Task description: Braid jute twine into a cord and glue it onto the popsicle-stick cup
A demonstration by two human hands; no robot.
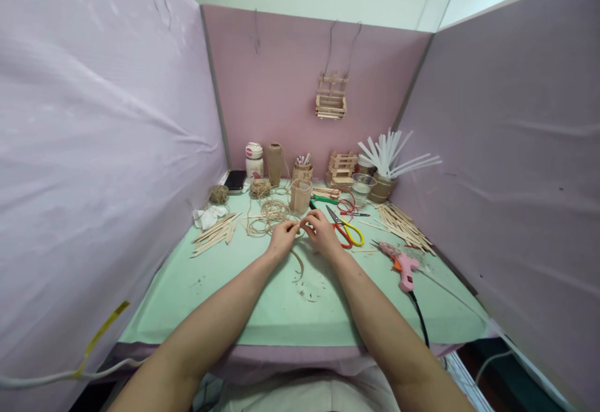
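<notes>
My left hand [282,237] and my right hand [320,232] meet over the middle of the table, fingertips pinched together on twine. From between them a short thicker length of twine [300,264], perhaps braided, curves down onto the green cloth. The exact spot that the fingers grip is too small to make out. Loose coils of twine [270,213] spread behind my left hand. Just beyond the hands stands a small cup made of wooden sticks [300,197]. Scissors [347,229] with red and yellow handles lie beside my right hand.
A pink glue gun [404,266] rests at the right, its black cord running off the front edge. Wooden sticks lie in piles at left [216,234] and right [405,227]. White glue sticks [385,153] fan from a pot. A stick-built hanging basket [331,100] is on the back partition.
</notes>
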